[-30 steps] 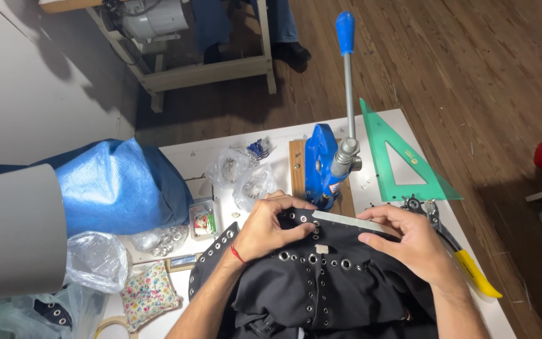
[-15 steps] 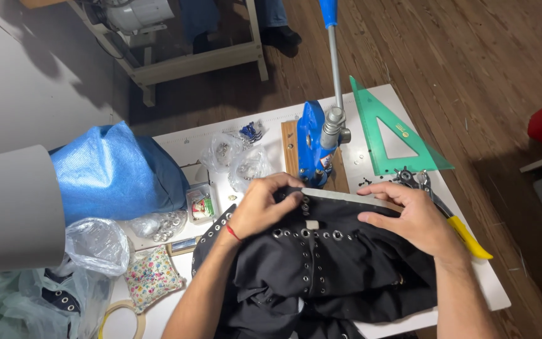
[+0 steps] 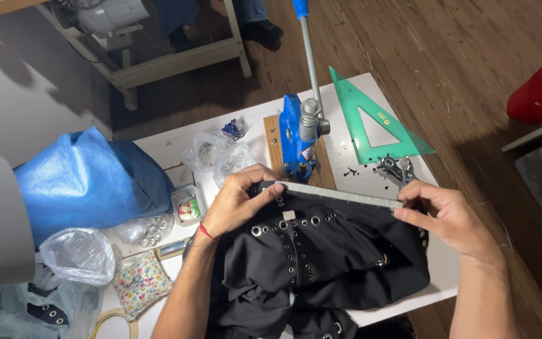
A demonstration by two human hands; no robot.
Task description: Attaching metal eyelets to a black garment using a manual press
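Black eyelet-studded garment point(image 3: 321, 257) lies centre frame. Left hand point(image 3: 236, 201) and right hand point(image 3: 440, 213) pinch a metal ruler point(image 3: 340, 194) along its top edge: measuring step. Next likely needs steady alignment.

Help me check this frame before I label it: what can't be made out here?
- Head view: the ruler's markings are too small to read.
- The ruler's ends lie under the left hand and right hand, so each grip is partly hidden.
- The black garment is cut off by the bottom edge.
- The blue press's lever top leaves the upper edge.
- The blue bag's contents are hidden.
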